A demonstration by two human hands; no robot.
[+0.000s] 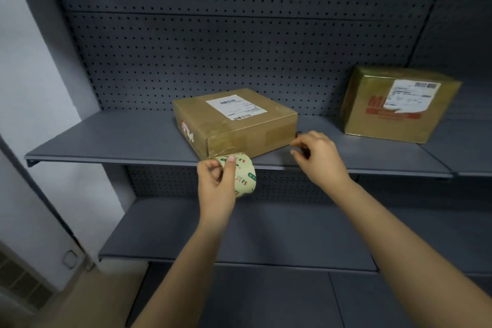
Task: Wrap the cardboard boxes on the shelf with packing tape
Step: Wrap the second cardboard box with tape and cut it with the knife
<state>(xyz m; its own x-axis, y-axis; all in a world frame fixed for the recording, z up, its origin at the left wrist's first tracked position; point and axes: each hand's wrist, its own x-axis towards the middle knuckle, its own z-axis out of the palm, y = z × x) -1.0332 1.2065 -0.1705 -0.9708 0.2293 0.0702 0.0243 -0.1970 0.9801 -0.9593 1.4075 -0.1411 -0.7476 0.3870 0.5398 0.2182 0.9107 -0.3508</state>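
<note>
— Forearms are up at the shelf (pixel 106 138). The flat box (pixel 234 125) sits just beyond both hands, its front corner nearest my left.
— Who has the tape?
— My left hand (pixel 213 189) grips the tape roll (pixel 245 176), right at that corner. My right hand (pixel 319 157) is by the box's right end, fingers curled close. Whether they pinch tape, I can't tell.
</note>
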